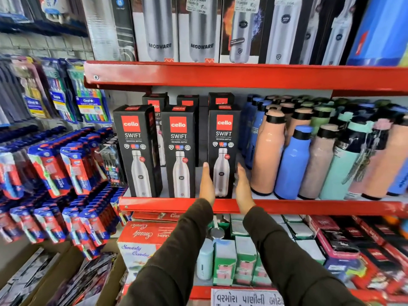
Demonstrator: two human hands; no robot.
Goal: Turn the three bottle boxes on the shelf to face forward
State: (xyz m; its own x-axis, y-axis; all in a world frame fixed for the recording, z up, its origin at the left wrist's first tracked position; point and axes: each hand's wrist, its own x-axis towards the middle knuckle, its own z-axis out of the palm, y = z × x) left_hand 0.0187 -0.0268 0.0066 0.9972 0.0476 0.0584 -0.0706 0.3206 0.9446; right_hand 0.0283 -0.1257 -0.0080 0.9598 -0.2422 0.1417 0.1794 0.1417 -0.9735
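Note:
Three black bottle boxes stand along the front of the red middle shelf (167, 204), each showing its printed front with a red logo and a steel bottle picture. The left box (136, 151) is angled slightly, so its right side shows. The middle box (179, 151) faces me. The right box (223, 149) faces me as well. My left hand (207, 184) lies flat against the lower left side of the right box. On that box's lower right side is my right hand (242, 189), fingers straight. The box stands on the shelf between both palms.
More black boxes (187, 100) stand behind the front row. Coloured bottles (293, 160) crowd the shelf right of the boxes, close to my right hand. Toothbrush packs (66, 168) hang at the left. Boxed goods (150, 237) fill the shelf below, and tall bottle boxes (201, 29) the one above.

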